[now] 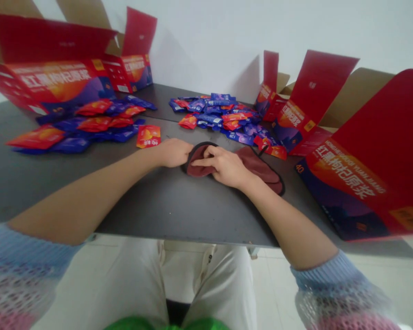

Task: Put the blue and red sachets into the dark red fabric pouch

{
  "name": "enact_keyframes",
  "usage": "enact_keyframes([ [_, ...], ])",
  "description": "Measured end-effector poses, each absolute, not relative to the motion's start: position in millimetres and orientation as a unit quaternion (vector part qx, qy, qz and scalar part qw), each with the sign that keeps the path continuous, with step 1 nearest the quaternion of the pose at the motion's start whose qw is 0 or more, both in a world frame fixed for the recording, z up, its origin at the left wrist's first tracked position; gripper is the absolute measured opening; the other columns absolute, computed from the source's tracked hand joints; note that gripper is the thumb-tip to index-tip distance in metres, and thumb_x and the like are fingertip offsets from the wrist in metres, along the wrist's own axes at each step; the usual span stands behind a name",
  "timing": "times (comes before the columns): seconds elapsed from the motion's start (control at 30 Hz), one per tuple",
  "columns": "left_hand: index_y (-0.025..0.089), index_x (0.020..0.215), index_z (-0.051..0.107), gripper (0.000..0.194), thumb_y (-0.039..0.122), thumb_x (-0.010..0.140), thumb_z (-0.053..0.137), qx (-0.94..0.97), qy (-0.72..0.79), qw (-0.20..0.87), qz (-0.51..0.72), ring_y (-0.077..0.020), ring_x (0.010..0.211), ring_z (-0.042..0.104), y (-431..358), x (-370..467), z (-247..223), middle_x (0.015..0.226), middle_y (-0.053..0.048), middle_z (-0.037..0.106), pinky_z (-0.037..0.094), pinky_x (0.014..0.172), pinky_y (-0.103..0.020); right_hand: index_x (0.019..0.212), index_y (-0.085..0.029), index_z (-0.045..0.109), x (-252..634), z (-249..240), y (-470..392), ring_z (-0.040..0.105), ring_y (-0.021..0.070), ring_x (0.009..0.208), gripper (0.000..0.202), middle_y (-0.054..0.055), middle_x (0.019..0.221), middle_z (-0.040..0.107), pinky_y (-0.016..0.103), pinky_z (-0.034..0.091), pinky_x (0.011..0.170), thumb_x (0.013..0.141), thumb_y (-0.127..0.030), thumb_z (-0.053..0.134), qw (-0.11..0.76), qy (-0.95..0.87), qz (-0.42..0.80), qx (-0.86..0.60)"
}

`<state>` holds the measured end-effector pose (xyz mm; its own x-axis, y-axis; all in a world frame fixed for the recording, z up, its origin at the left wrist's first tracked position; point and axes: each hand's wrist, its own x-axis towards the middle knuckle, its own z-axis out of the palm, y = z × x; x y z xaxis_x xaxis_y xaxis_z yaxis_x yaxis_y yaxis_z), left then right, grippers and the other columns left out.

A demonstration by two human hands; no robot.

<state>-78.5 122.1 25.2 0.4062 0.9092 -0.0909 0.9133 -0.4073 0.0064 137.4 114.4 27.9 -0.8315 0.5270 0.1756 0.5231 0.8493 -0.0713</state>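
A maroon cloth piece with black edging (263,170) lies on the dark table in front of me. My left hand (175,152) is closed on the cloth's left edge, its fingertips at the black trim. My right hand (225,166) rests on the cloth, with the index finger stretched out over the maroon fabric and the other fingers bent. A red sachet (148,136) lies flat just beyond my left wrist.
Red and blue sachets are heaped at the left (96,123) and back middle (220,110) of the dark table (179,206). Open red cartons stand at the left (62,82) and right (361,183). A pale wall rises behind.
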Motion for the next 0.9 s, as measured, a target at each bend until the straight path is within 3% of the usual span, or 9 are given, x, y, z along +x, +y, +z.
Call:
enact_keyframes([
  [0.3, 0.02, 0.107, 0.067, 0.042, 0.032, 0.095, 0.029, 0.826, 0.558, -0.015, -0.084, -0.0276, 0.1, 0.068, 120.2, -74.5, 28.7, 0.111, -0.012, 0.073, 0.047, 0.078, -0.034, 0.127, -0.035, 0.069, 207.8, 27.5, 166.0, 0.054, 0.028, 0.107, 0.048, 0.01, 0.117, 0.061, 0.036, 0.046, 0.084, 0.088, -0.013, 0.051, 0.069, -0.829, -0.047, -0.553],
  [0.53, 0.021, 0.111, 0.069, 0.043, 0.033, 0.093, 0.032, 0.819, 0.566, -0.015, -0.09, -0.0297, 0.103, 0.068, 123.4, -73.2, 25.6, 0.112, -0.013, 0.073, 0.048, 0.083, -0.036, 0.133, -0.035, 0.065, 167.8, 28.5, 125.7, 0.051, 0.025, 0.103, 0.055, 0.009, 0.114, 0.058, 0.034, 0.043, 0.083, 0.09, -0.008, 0.045, 0.146, -0.881, -0.043, -0.448],
  [0.7, 0.026, 0.124, 0.064, 0.045, 0.039, 0.095, 0.033, 0.833, 0.548, 0.017, -0.068, -0.0287, 0.109, 0.066, 124.5, -77.3, 26.5, 0.12, -0.009, 0.072, 0.047, 0.087, -0.034, 0.132, -0.039, 0.064, 139.1, 26.7, 115.0, 0.05, 0.0219, 0.105, 0.056, 0.006, 0.117, 0.058, 0.032, 0.04, 0.085, 0.09, -0.007, 0.047, 0.1, -0.941, -0.003, -0.323],
  [0.9, 0.02, 0.111, 0.068, 0.043, 0.034, 0.094, 0.032, 0.809, 0.581, -0.045, -0.079, -0.0321, 0.103, 0.068, 117.8, -69.6, 23.4, 0.109, -0.015, 0.074, 0.048, 0.082, -0.038, 0.127, -0.037, 0.069, 176.3, 26.3, 160.0, 0.051, 0.0271, 0.103, 0.041, 0.007, 0.123, 0.064, 0.037, 0.042, 0.085, 0.098, -0.024, 0.043, 0.065, -0.85, -0.009, -0.522],
])
